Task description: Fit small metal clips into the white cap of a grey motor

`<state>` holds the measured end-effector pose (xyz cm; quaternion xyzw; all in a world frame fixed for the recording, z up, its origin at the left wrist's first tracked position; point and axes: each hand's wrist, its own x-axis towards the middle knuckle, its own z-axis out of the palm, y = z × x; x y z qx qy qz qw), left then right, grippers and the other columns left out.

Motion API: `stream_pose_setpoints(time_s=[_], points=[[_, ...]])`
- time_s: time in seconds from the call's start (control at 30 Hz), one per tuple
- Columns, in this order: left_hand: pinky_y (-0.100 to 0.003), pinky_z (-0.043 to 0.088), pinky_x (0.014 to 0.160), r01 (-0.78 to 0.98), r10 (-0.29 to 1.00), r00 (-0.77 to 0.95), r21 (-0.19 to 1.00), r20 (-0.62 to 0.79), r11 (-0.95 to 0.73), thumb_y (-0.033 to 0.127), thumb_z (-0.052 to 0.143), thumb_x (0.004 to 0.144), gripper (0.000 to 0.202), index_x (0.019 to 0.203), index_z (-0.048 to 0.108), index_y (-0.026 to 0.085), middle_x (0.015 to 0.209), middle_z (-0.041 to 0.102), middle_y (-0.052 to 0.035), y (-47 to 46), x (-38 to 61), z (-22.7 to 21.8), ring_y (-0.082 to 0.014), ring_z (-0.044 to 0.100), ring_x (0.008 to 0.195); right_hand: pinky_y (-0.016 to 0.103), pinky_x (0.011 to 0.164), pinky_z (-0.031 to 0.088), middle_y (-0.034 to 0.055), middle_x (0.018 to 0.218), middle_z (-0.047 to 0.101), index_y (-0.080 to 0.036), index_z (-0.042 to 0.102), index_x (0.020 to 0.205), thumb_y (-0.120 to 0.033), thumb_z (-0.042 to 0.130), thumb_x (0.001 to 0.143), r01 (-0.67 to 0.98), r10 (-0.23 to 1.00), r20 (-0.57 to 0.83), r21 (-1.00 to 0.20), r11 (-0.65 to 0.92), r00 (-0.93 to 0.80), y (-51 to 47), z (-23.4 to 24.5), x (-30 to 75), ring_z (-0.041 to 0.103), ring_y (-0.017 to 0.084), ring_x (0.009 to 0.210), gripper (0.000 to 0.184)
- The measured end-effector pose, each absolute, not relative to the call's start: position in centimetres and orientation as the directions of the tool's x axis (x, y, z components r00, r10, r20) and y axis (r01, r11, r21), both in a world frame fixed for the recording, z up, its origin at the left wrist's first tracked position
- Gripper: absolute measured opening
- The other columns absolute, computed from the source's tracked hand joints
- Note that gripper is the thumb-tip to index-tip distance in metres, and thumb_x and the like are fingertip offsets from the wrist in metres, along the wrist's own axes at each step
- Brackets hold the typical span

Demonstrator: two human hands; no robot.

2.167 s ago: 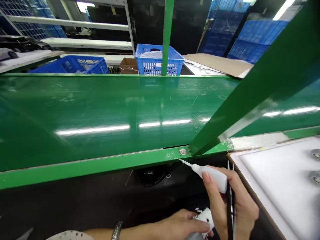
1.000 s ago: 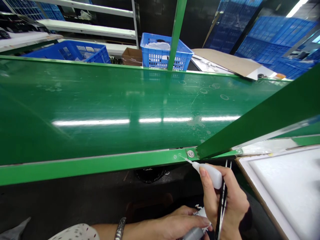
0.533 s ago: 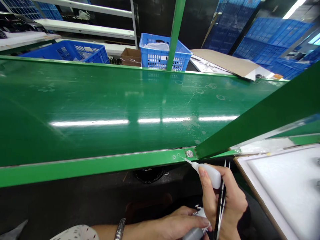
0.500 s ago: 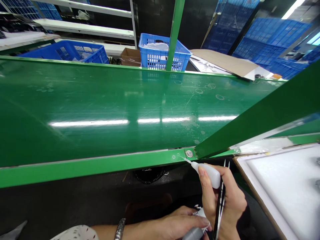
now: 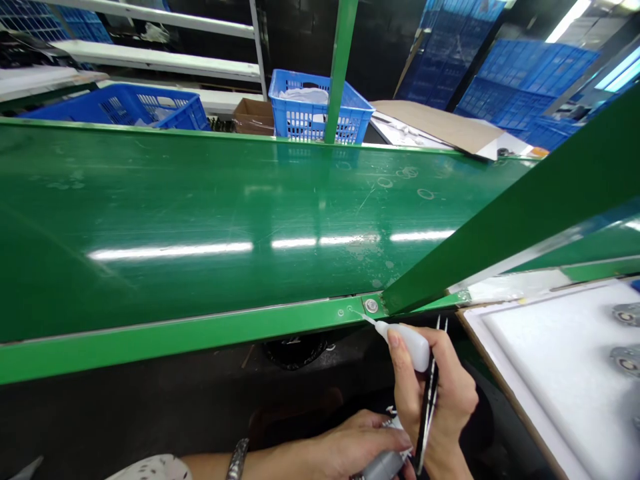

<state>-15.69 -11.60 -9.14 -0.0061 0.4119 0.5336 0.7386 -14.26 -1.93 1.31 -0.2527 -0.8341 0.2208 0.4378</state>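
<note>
My right hand (image 5: pixel 437 400) is shut on a white squeeze bottle (image 5: pixel 407 345) of glue, with black tweezers (image 5: pixel 427 400) held along the fingers. The bottle's fine nozzle (image 5: pixel 369 321) points up-left and ends just under the green metal rail (image 5: pixel 200 340) of a conveyor, close to a bolt (image 5: pixel 371 305). I cannot tell whether it touches. My left hand (image 5: pixel 357 445) grips a grey cylinder (image 5: pixel 383 465) and a small white part (image 5: pixel 396 422), which the fingers mostly hide.
A green conveyor belt (image 5: pixel 200 200) fills the middle, crossed at right by a diagonal green bar (image 5: pixel 515 213). A white foam tray (image 5: pixel 545 373) holding round metal parts (image 5: pixel 625 359) lies at right. Blue crates (image 5: pixel 315 113) stand beyond the belt.
The view has shifted slightly, and both hands sit a little lower in frame. The tweezers show more clearly in my right hand, and the white part is more hidden in my left.
</note>
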Motion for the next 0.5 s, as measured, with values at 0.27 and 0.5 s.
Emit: stream_pose_setpoints(time_s=[0.27, 0.5], points=[[-0.019, 0.037, 0.045, -0.795, 0.770, 0.060, 0.436, -0.635, 0.422, 0.042, 0.077, 0.066, 0.034, 0.077, 0.072, 0.009, 0.065, 0.066, -0.0051, -11.6, -16.0, -8.9, -0.0085, 0.054, 0.046, 0.021, 0.047, 0.036, -0.0031, 0.066, 0.061, -0.018, 0.064, 0.084, -0.029, 0.064, 0.089, 0.185, 0.669, 0.604, -0.667, 0.722, -0.434, -2.1, 1.2, -14.0, 0.048, 0.008, 0.048, 0.012], [-0.014, 0.036, 0.041, -0.723, 0.735, 0.041, 0.488, -0.677, 0.489, 0.059, 0.075, 0.070, 0.053, 0.099, 0.067, 0.016, 0.079, 0.065, -0.0021, -12.6, -17.0, -5.0, -0.0073, 0.052, 0.054, 0.019, 0.049, 0.035, -0.0058, 0.056, 0.050, -0.020, 0.057, 0.079, -0.042, 0.065, 0.087, -0.131, 0.865, -0.092, -0.975, -0.178, -0.493, -2.1, 1.4, -9.9, 0.043, 0.008, 0.050, 0.025]])
